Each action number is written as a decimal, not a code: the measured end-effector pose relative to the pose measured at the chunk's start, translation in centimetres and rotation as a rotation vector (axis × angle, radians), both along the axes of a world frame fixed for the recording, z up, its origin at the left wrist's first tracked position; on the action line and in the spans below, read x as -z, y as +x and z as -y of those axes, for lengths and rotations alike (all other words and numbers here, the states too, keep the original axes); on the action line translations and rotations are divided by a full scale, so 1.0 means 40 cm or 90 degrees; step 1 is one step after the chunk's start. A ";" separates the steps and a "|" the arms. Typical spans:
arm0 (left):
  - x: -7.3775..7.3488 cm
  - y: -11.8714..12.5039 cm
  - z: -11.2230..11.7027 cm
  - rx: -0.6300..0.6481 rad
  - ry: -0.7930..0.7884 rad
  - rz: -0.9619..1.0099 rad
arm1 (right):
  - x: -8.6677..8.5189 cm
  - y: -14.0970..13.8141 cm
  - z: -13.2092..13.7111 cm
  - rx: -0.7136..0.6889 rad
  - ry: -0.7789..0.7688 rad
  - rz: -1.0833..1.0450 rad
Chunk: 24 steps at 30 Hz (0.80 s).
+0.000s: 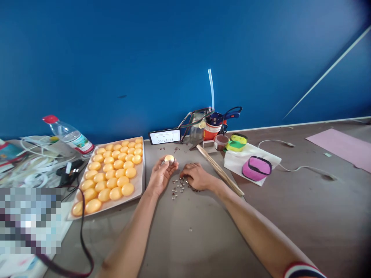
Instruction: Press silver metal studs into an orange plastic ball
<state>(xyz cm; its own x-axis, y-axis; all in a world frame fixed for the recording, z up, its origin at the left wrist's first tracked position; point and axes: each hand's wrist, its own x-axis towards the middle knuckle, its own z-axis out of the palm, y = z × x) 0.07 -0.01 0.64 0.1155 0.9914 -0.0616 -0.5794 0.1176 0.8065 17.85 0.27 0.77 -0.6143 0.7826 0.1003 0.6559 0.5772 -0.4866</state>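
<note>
My left hand (161, 175) is closed around a small, round, pale-yellow domed piece (169, 158), with shiny metallic bits along its lower edge. To the right, my right hand (197, 176) is bent over a scatter of small shiny metallic pieces (177, 186) on the grey table (185, 247). Its fingers are curled together and point down at them; whatever is between the fingertips is hidden. More dark little pieces show beneath that palm. On the left, a shallow white tray (141, 170) bears rows of several glossy yellow domes (115, 194).
Behind my hands stands a phone (164, 136) showing a timer, near a glass jar (197, 130) and a red-and-white cup (212, 132). Wooden strips (220, 170), a pink case (256, 168) and a white cable (301, 168) lie rightward. A bottle (72, 135) leans left.
</note>
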 end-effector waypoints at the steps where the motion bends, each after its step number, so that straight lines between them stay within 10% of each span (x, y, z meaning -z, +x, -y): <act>1: 0.001 0.000 0.000 0.002 0.000 0.000 | -0.001 -0.001 0.001 -0.003 -0.003 0.002; 10: 0.005 0.006 0.003 0.020 -0.024 -0.012 | 0.010 -0.020 0.009 0.074 0.011 -0.138; 16: 0.002 0.005 0.006 0.035 -0.029 -0.026 | 0.014 -0.016 -0.015 0.261 -0.206 -0.504; 24: 0.002 0.008 0.010 0.065 -0.036 -0.023 | -0.004 -0.034 -0.007 0.227 -0.379 -0.691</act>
<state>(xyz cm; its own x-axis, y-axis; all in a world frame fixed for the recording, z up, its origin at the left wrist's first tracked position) 0.41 -0.40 0.56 0.2118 0.9695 -0.1232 -0.5331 0.2202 0.8169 16.49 0.54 0.94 -0.1866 0.9824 -0.0055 -0.1639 -0.0367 -0.9858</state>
